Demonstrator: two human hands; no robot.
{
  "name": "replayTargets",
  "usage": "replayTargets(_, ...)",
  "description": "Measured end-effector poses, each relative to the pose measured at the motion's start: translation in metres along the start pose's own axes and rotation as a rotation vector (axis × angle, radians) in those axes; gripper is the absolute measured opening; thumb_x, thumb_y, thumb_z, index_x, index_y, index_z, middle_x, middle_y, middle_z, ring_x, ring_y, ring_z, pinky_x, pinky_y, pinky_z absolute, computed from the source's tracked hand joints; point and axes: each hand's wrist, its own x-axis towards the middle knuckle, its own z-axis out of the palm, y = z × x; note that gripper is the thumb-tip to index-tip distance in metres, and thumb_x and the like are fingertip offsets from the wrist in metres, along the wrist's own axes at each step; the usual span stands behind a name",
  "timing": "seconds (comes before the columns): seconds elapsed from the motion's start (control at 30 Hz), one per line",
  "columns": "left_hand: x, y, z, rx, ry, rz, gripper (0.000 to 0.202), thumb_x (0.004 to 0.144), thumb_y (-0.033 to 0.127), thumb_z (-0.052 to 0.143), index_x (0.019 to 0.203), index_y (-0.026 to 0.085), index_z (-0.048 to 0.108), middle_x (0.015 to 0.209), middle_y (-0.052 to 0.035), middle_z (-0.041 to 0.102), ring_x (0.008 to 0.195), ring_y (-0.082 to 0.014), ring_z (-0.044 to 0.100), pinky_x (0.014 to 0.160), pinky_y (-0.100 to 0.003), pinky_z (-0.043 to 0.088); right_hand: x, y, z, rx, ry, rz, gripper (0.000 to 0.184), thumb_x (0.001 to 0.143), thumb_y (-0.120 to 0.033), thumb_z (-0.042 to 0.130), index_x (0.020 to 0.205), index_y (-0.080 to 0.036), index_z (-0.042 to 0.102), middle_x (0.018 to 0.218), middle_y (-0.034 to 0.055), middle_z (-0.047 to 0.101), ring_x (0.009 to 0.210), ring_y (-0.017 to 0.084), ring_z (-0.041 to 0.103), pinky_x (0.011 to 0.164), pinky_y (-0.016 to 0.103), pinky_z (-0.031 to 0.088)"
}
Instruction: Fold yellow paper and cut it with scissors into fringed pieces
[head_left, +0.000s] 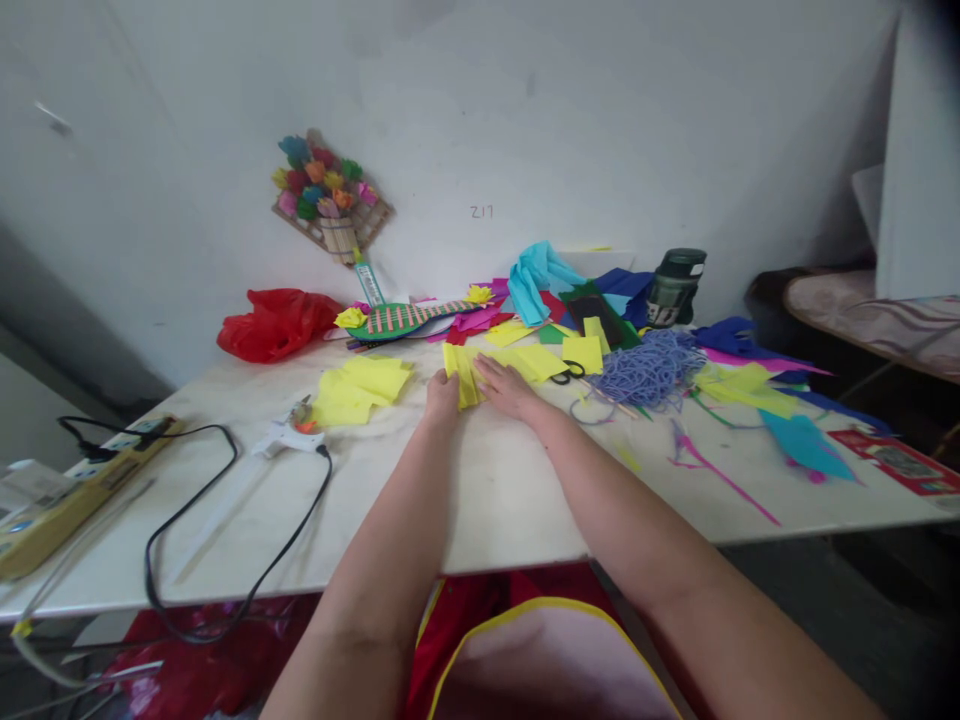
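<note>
A folded yellow paper piece point(462, 376) lies on the white table point(480, 480) in front of me. My left hand point(442, 396) rests at the paper's near left edge, its fingers curled onto it. My right hand point(508, 387) lies flat with its fingers stretched out, pressing on the paper's right side. More yellow paper squares point(358, 390) sit in a loose stack to the left, and others point(541, 358) lie just behind my right hand.
A glue gun point(289, 432) with a black cord point(187, 540) and a power strip point(75, 490) sit at the left. Black-handled scissors point(571, 373), a purple string pile point(651, 368), coloured paper scraps point(750, 385), a green jar point(673, 286) and a red bag point(274, 322) crowd the back.
</note>
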Motion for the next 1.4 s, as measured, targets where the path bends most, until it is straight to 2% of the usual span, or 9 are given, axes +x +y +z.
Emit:
replayTargets(0.3, -0.009, 0.006, 0.011, -0.322, -0.164, -0.058, 0.009, 0.067, 0.012, 0.053, 0.076, 0.013, 0.056, 0.07, -0.0041, 0.063, 0.067, -0.0138, 0.061, 0.065, -0.026, 0.048, 0.0, -0.022, 0.004, -0.137, 0.015, -0.07, 0.053, 0.087, -0.034, 0.024, 0.138, -0.02, 0.017, 0.144, -0.0002, 0.013, 0.132, 0.017, 0.006, 0.106, 0.042, 0.007)
replayTargets(0.63, -0.018, 0.021, 0.014, -0.556, -0.148, -0.208, 0.013, 0.073, 0.009, 0.05, 0.084, 0.01, 0.057, 0.08, -0.0074, 0.064, 0.074, -0.0137, 0.062, 0.07, -0.025, 0.05, 0.0, -0.017, 0.003, -0.163, 0.048, -0.142, 0.052, 0.088, -0.033, 0.023, 0.138, -0.02, 0.016, 0.144, -0.0001, 0.015, 0.132, 0.017, 0.005, 0.105, 0.043, 0.009)
replayTargets(0.83, -0.018, 0.019, 0.012, -0.468, -0.123, -0.191, 0.015, 0.072, 0.011, 0.053, 0.086, 0.011, 0.058, 0.079, -0.007, 0.065, 0.072, -0.0154, 0.063, 0.072, -0.03, 0.05, 0.005, -0.008, 0.003, -0.23, 0.062, -0.129, 0.05, 0.088, -0.033, 0.023, 0.137, -0.022, 0.019, 0.143, 0.0006, 0.02, 0.132, 0.016, 0.01, 0.105, 0.041, 0.01)
replayTargets(0.93, -0.015, 0.016, 0.009, -0.369, -0.042, -0.161, 0.01, 0.072, 0.014, 0.055, 0.08, 0.01, 0.059, 0.074, -0.0084, 0.065, 0.076, -0.0192, 0.063, 0.075, -0.034, 0.049, 0.001, 0.004, -0.012, -0.265, 0.134, 0.001, 0.047, 0.088, -0.03, 0.025, 0.133, -0.018, 0.031, 0.139, 0.0052, 0.029, 0.128, 0.019, 0.021, 0.103, 0.04, 0.017)
replayTargets(1.0, -0.013, 0.015, 0.007, -0.33, 0.013, -0.155, 0.007, 0.072, 0.015, 0.055, 0.077, 0.011, 0.058, 0.07, -0.0079, 0.065, 0.077, -0.0197, 0.063, 0.076, -0.035, 0.049, -0.005, 0.013, -0.028, -0.284, 0.23, 0.178, 0.043, 0.087, -0.027, 0.027, 0.126, -0.015, 0.041, 0.129, 0.011, 0.043, 0.117, 0.021, 0.038, 0.096, 0.037, 0.029)
replayTargets(1.07, -0.01, 0.016, 0.006, -0.316, 0.055, -0.157, 0.005, 0.073, 0.014, 0.053, 0.075, 0.013, 0.058, 0.068, -0.0062, 0.064, 0.077, -0.0184, 0.063, 0.076, -0.034, 0.049, -0.012, 0.023, -0.044, -0.321, 0.298, 0.425, 0.038, 0.085, -0.025, 0.03, 0.114, -0.013, 0.053, 0.114, 0.0156, 0.053, 0.107, 0.025, 0.046, 0.086, 0.037, 0.036)
replayTargets(1.2, -0.008, 0.016, 0.005, -0.321, 0.085, -0.155, 0.006, 0.074, 0.014, 0.052, 0.076, 0.014, 0.057, 0.065, -0.0036, 0.063, 0.077, -0.0159, 0.063, 0.076, -0.03, 0.048, -0.023, 0.037, -0.061, -0.352, 0.222, 0.745, 0.031, 0.079, -0.022, 0.041, 0.101, -0.011, 0.06, 0.106, 0.0185, 0.055, 0.102, 0.028, 0.048, 0.079, 0.039, 0.038)
replayTargets(1.27, -0.007, 0.015, 0.005, -0.329, 0.078, -0.143, 0.005, 0.074, 0.014, 0.053, 0.076, 0.014, 0.058, 0.065, -0.0036, 0.063, 0.076, -0.0159, 0.063, 0.076, -0.03, 0.048, -0.025, 0.041, -0.061, -0.346, 0.168, 0.814, 0.032, 0.076, -0.021, 0.046, 0.102, -0.01, 0.06, 0.106, 0.0192, 0.054, 0.101, 0.029, 0.05, 0.078, 0.039, 0.04)
replayTargets(1.4, -0.007, 0.015, 0.004, -0.34, 0.062, -0.114, 0.006, 0.074, 0.013, 0.052, 0.075, 0.014, 0.058, 0.065, -0.0041, 0.062, 0.075, -0.0163, 0.063, 0.075, -0.031, 0.048, -0.024, 0.047, -0.056, -0.317, 0.14, 0.819, 0.035, 0.075, -0.021, 0.047, 0.105, -0.009, 0.06, 0.108, 0.0215, 0.054, 0.098, 0.029, 0.053, 0.077, 0.039, 0.042)
